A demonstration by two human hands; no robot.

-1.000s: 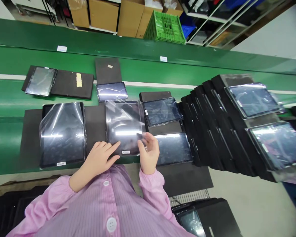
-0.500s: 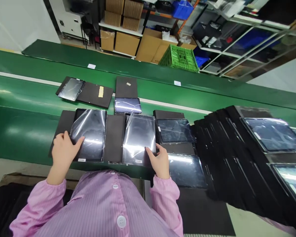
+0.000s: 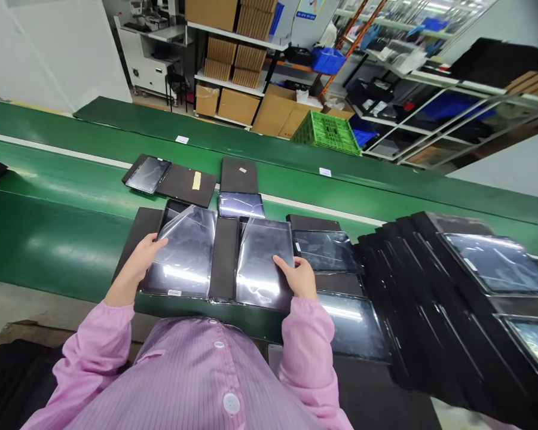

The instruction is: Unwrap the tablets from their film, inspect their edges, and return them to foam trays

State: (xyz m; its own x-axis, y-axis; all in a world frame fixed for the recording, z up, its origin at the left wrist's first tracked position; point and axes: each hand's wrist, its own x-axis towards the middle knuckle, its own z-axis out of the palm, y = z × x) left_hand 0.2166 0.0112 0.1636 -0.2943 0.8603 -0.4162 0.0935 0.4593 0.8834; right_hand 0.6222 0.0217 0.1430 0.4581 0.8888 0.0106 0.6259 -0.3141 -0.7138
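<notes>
Now the left hand [image 3: 138,257] had moved up the left tablet [image 3: 186,254], nearing loose film [image 3: 179,220]; the right hand [image 3: 301,277] stayed at the right tablet [image 3: 260,254] — both on the green bench [image 3: 49,239], clamping unclear.

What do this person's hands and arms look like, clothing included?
The left hand and right hand are bare, without gloves. The left sleeve and right sleeve are pink, loose and gathered at the wrists. The finely striped purple top has pale round buttons.
</notes>
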